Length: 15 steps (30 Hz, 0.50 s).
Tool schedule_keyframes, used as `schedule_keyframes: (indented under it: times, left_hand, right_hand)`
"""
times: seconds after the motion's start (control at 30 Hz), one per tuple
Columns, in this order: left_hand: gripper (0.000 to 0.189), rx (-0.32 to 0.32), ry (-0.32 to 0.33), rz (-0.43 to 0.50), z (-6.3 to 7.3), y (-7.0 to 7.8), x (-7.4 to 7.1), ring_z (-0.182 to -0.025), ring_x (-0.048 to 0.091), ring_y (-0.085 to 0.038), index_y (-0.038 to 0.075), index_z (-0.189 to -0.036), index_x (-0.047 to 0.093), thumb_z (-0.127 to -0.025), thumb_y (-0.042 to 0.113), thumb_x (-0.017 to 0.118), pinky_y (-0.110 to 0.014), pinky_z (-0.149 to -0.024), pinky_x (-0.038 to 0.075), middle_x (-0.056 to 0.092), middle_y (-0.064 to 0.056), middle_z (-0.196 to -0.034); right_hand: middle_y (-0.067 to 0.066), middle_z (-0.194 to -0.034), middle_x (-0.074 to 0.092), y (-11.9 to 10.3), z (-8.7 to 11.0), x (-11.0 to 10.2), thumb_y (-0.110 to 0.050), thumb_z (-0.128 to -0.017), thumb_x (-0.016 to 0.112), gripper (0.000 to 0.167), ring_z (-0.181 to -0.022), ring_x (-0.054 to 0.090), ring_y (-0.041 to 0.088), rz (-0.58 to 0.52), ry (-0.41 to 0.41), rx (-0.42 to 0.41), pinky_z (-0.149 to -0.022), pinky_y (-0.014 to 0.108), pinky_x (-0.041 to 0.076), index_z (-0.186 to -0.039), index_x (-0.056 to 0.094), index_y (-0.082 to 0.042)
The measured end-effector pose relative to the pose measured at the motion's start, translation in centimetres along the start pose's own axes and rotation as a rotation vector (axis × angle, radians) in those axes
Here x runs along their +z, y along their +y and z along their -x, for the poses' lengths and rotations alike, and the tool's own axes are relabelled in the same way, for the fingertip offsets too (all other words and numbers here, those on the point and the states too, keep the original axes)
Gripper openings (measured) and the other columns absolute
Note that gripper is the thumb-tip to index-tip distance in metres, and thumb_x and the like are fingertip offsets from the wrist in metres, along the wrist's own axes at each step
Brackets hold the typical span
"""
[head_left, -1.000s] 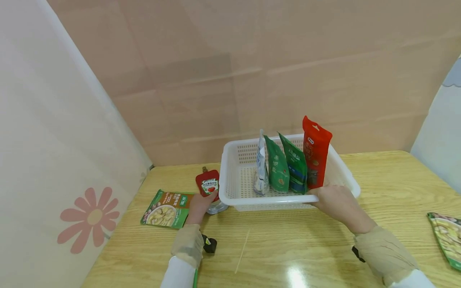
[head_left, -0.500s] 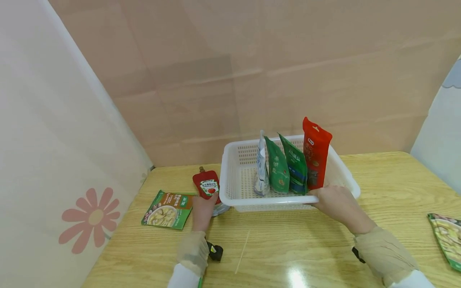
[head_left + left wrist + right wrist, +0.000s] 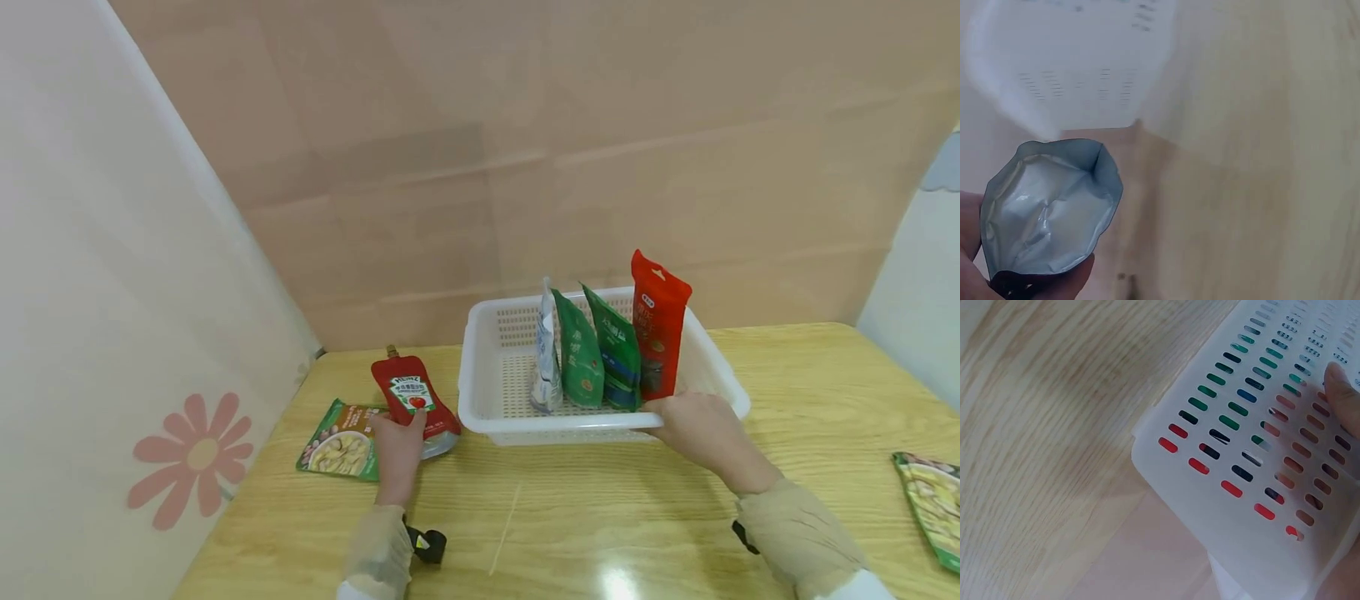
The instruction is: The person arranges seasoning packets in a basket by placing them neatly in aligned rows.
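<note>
My left hand (image 3: 400,450) holds a red Heinz ketchup pouch (image 3: 408,392) just left of the white plastic basket. The pouch tilts, its capped spout pointing away from me and leftward. In the left wrist view, fingers and thumb curl round the pouch, whose silvery bottom (image 3: 1050,212) faces the camera. My right hand (image 3: 701,433) grips the front rim of the basket (image 3: 555,423) near its right corner; in the right wrist view the thumb (image 3: 1342,400) presses on the slotted wall. Inside the basket stand a white packet (image 3: 547,358), two green packets (image 3: 579,354) and a red packet (image 3: 658,325).
A green and brown food packet (image 3: 337,454) lies flat at the left, partly behind my left hand. Another similar packet (image 3: 933,504) lies at the right edge of the wooden table (image 3: 600,508). A papered wall (image 3: 487,208) rises behind the basket.
My left hand has moved left with the ketchup pouch, away from the basket's side, and the pouch has tilted further left. The right hand keeps its grip on the basket.
</note>
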<state>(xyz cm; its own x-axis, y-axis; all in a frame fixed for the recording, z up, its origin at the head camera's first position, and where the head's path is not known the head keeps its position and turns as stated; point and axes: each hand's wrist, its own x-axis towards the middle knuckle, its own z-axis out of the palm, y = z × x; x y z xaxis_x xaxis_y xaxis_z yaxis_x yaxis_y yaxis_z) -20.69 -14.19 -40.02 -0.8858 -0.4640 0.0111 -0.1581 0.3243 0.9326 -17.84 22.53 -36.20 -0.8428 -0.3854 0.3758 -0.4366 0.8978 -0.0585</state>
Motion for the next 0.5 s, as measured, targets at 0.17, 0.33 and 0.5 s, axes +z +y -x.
schedule_keyframes:
  times: [0.17, 0.33, 0.5]
  left_hand:
    - [0.052, 0.011, 0.063, 0.086, 1.0, 2.1, -1.9, -0.102, 0.062, -0.042, -0.005, -0.122, 0.029, -0.093, 0.025, 0.059, -0.042, -0.078, 0.056, 0.054, -0.032, -0.118]
    - [0.056, 0.085, 0.066, 0.227, 2.7, 4.8, -2.7, -0.107, 0.061, -0.039, -0.002, -0.126, 0.027, -0.092, 0.025, 0.061, -0.040, -0.082, 0.056, 0.052, -0.027, -0.122]
    - [0.052, 0.170, 0.005, 0.294, 4.8, 7.3, -2.4, -0.099, 0.064, -0.028, 0.001, -0.124, 0.030, -0.091, 0.022, 0.063, -0.027, -0.074, 0.056, 0.057, -0.021, -0.118]
  right_hand:
    - [-0.011, -0.054, 0.049, 0.1, 0.0, 0.1, -0.029, -0.077, 0.077, 0.014, -0.048, 0.038, 0.007, -0.022, -0.010, 0.003, -0.044, 0.024, 0.032, -0.072, 0.065, -0.022]
    - [-0.011, -0.054, 0.050, 0.2, 0.1, 0.2, -0.029, -0.075, 0.078, 0.015, -0.048, 0.039, 0.007, -0.008, 0.002, -0.001, -0.042, 0.025, 0.031, -0.072, 0.064, -0.022]
    - [-0.009, -0.056, 0.052, 0.0, -0.1, 0.2, -0.028, -0.075, 0.078, 0.016, -0.049, 0.040, 0.008, -0.014, -0.019, 0.020, -0.044, 0.025, 0.032, -0.073, 0.064, -0.021]
